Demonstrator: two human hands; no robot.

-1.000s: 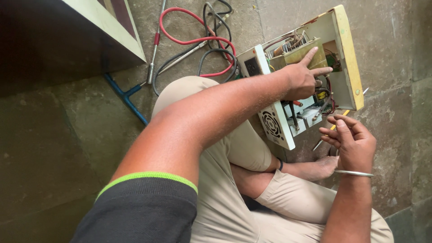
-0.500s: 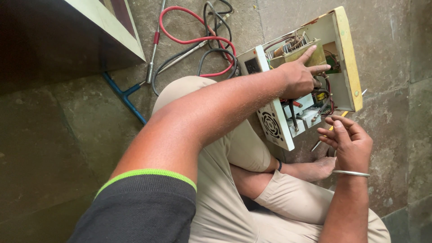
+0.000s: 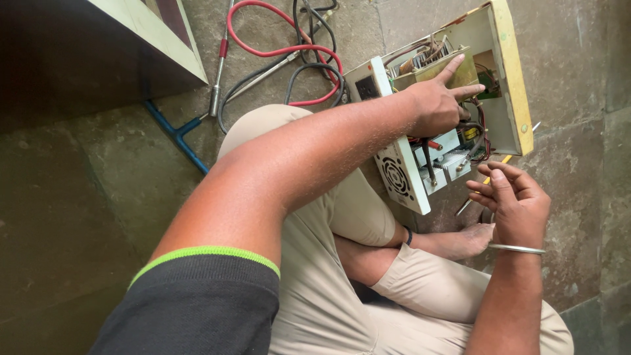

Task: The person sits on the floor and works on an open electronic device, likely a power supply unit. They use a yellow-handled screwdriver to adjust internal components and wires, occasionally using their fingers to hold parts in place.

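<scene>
An opened electronic unit (image 3: 516,79) with a cream and yellow casing leans against my knee. It shows wiring, a circuit board (image 3: 453,73), heat sinks and a fan grille (image 3: 396,176). My left hand (image 3: 437,105) reaches into it, with index and middle fingers stretched flat on the board and the other fingers down among the wires. My right hand (image 3: 516,204), with a metal bangle on the wrist, hovers just below the unit with fingers loosely curled. A yellow-handled screwdriver (image 3: 505,160) lies partly under it. Whether the hand grips the screwdriver is hidden.
I sit cross-legged on a stone floor (image 3: 85,197), with one bare foot (image 3: 460,242) under the unit. Red and black cables (image 3: 289,49) and a metal probe (image 3: 217,79) lie behind my knee. A blue frame (image 3: 181,135) and a dark cabinet (image 3: 98,46) stand at the left.
My left hand stays on the board with its fingers shifted slightly. My right hand has loosened and spread its fingers a little below the unit.
</scene>
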